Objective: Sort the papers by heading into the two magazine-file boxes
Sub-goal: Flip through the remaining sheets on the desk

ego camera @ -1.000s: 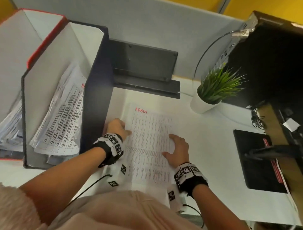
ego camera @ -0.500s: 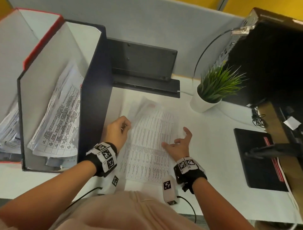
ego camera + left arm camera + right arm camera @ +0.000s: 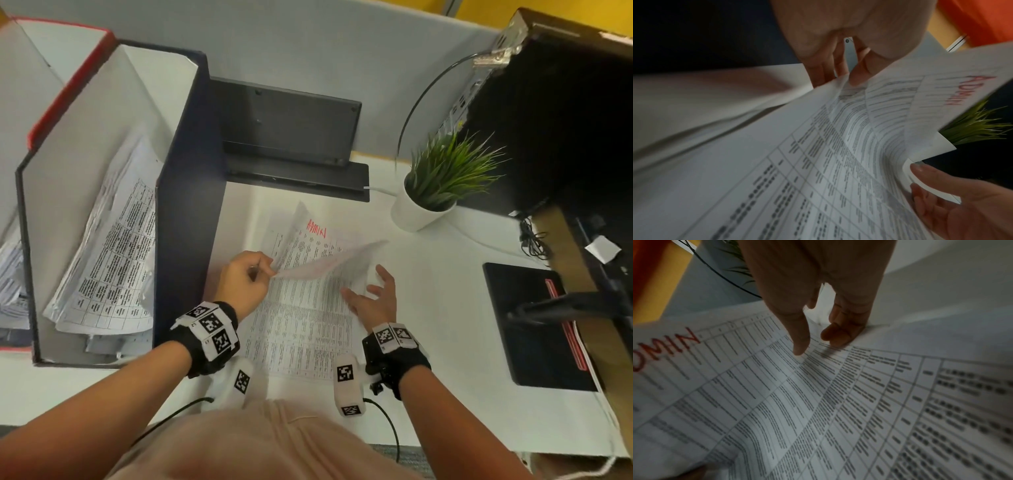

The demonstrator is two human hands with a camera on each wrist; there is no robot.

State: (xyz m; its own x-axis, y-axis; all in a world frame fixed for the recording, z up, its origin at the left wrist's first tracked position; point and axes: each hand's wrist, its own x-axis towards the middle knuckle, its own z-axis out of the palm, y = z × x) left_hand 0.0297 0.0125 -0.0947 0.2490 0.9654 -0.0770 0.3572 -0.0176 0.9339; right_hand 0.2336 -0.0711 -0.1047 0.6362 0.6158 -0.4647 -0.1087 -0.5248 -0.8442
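Now lifted higher off the stack [image 3: 301, 329]: top sheet [image 3: 318, 265], pinched in left hand [image 3: 245, 279]; right hand [image 3: 375, 298] spread open.

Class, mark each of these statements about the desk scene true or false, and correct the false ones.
1. The left hand pinches the edge of a lifted sheet. True.
2. The heading showing on the papers is written in blue. False: the heading is red and reads ADMIN.
3. The dark file box holds papers already. True.
4. The potted plant stands inside the red-edged file box. False: it stands on the desk, right of the papers.
5. The right hand is a closed fist. False: its fingers are spread.
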